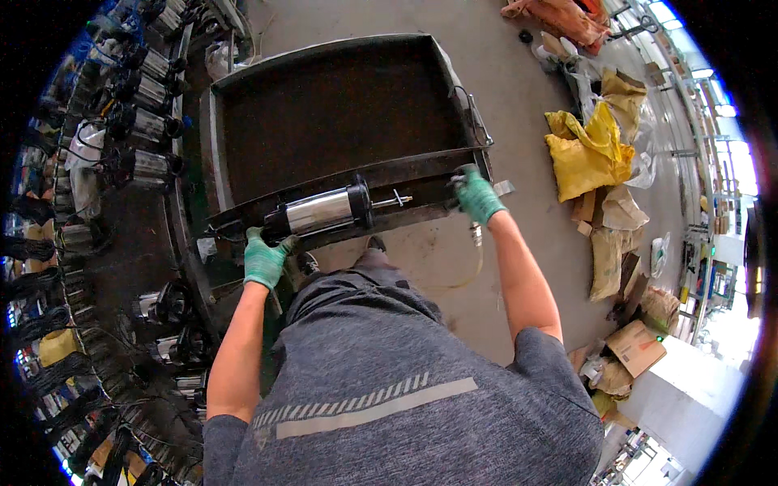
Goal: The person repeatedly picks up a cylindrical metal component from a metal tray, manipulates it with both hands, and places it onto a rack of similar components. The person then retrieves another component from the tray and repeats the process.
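A shiny steel cylindrical motor or pump body with black end caps lies on its side along the near ledge of a dark metal tank. A thin shaft with a small crosspiece sticks out of its right end. My left hand, in a green glove, is at the body's left end with thumb and fingers apart; whether it touches the body is unclear. Further right, my right hand, also gloved in green, is closed at the ledge's right end on something dark that I cannot make out.
Rows of similar steel bodies with black cables fill racks on the left. A hose hangs from a metal fitting below my right hand. Yellow sacks and a cardboard box lie on the floor to the right.
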Demonstrator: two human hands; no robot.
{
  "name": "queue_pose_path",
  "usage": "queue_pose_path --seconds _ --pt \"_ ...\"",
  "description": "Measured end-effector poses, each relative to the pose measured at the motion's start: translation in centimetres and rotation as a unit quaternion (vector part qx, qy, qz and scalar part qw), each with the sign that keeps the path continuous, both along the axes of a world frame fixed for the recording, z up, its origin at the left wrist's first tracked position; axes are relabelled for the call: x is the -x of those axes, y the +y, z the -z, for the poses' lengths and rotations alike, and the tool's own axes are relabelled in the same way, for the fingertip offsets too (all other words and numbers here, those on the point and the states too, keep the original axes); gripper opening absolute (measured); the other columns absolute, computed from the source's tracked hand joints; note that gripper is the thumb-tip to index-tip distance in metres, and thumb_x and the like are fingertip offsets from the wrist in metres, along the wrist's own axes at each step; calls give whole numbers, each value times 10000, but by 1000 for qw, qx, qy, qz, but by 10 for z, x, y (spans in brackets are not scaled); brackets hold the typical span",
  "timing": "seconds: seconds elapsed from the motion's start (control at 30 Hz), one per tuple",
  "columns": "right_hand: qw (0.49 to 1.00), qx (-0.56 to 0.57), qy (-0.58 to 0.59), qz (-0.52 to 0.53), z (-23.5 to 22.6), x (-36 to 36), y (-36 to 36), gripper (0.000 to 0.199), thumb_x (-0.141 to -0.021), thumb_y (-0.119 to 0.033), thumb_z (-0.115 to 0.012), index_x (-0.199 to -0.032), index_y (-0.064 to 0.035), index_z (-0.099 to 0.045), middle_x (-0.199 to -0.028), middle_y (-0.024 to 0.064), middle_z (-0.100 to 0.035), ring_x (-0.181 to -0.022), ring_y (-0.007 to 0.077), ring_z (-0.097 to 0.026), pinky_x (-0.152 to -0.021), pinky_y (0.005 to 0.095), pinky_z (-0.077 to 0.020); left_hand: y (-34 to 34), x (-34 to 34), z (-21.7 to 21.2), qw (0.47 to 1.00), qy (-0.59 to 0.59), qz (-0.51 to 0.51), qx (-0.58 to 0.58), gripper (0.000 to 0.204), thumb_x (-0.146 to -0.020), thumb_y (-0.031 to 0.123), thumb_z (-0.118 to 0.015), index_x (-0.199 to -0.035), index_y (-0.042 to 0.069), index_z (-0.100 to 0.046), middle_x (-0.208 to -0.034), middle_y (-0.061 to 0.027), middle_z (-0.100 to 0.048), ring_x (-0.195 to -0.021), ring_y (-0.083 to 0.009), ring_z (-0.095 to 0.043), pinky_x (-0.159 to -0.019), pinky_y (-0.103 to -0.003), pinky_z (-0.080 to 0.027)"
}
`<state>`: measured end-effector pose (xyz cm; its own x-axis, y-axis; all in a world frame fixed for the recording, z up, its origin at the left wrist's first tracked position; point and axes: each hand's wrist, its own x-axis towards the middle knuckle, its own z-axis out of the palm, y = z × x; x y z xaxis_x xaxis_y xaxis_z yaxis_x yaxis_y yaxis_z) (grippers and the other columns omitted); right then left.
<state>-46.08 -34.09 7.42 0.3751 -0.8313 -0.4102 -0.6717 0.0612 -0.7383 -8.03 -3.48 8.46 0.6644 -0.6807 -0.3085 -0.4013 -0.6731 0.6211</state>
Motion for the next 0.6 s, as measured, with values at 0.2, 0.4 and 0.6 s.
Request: queue_pose_path --seconds 0.2,0.4,0.6 --pt "901 125 406 -91 4 24 -87 317 -944 -136 -529 -1210 12 -615 -1187 292 -699 -1126 477 -666 -912 544 -558 0 -2 4 999 10 9 32 795 -754 435 -922 -1248 -49 -530 -1128 -266 -717 -1067 -397 -697 -919 -435 -540" --pt "899 147 407 -74 1 -2 -98 372 -981 -269 -506 -1233 -34 -647 -1185 286 -703 -1121 463 -676 -944 557 -541 3 -2 -2 996 77 -30 -16 779 -777 382 -905 -1300 -44 -514 -1172 -293 -702 -1135 -422 -682 -961 -447 -536" --pt "942 184 282 15 -25 -32 -64 445 -1015 -373 -582 -1336 -68 -542 -1126 265 -724 -1044 491 -683 -894 571 -537 3 0 -13 998 49 -11 -41 847 -764 436 -909 -1321 -36 -481 -1194 -316 -681 -1150 -449 -666 -962 -467 -534"
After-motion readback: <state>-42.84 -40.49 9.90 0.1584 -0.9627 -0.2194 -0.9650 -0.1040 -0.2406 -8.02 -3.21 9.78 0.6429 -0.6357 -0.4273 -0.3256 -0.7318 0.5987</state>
